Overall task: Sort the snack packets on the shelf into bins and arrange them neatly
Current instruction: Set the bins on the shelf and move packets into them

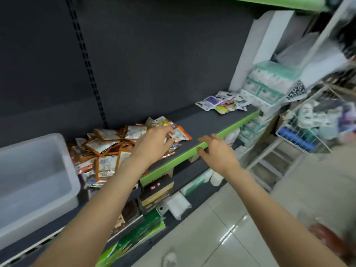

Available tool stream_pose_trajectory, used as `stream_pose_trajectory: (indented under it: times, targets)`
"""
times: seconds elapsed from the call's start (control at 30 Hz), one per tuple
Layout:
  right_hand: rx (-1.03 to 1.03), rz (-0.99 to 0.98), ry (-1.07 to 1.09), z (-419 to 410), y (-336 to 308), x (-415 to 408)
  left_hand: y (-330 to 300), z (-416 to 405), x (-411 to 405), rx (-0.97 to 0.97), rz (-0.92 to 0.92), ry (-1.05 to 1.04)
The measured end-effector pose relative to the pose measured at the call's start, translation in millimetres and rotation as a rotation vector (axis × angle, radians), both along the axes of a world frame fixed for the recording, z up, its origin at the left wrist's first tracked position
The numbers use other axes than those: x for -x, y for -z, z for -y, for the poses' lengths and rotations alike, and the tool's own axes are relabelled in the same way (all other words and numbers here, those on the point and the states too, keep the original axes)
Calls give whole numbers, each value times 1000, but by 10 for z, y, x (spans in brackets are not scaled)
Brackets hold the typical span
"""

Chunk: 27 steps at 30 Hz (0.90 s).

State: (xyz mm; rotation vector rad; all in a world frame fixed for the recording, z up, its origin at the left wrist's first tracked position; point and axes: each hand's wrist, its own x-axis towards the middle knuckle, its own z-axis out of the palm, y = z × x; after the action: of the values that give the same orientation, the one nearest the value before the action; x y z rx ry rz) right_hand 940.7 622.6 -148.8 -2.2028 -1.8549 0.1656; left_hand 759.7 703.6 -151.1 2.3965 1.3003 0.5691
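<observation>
Currently a packet (180,134) at the right edge of the pile (107,149) is being pinched by the left hand (154,143), thumb and fingers narrowed onto it; the grip is holding that packet only, as far as can be told through the blur. The right hand (217,151) is being held over the green shelf lip (227,130), fingers loosely spread and holding nothing; whether it is touching the lip cannot be told.

Step in hand, as judged: one packet is being drawn off for sorting into the bin (36,170). For a clean lift, the packet is best being taken by its free corner and raised before being carried, so that neighbours are not being dragged toward the lip.

Edges: the pile is lying just beside the bin's right wall, with some packets near the front lip, so spill over the edge is a risk. A second, smaller heap (223,103) is lying well apart at the far right end. Open shelf is being left between the two heaps, giving room for staging or sliding.
</observation>
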Motion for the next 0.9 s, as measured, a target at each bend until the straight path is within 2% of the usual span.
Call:
stream_pose_trajectory:
  times: [0.4, 0.7, 0.9]
  targets:
    - [2, 1, 141, -1271, -81, -2077, -42, -1362, -2244, 65, -7, 106]
    - [35, -45, 107, -2190, 195, -3563, 103, -2169, -3522, 104, 0, 21]
    - [41, -26, -35, -3009, 262, -4422, 334, -2711, -4213, 175, 30, -163]
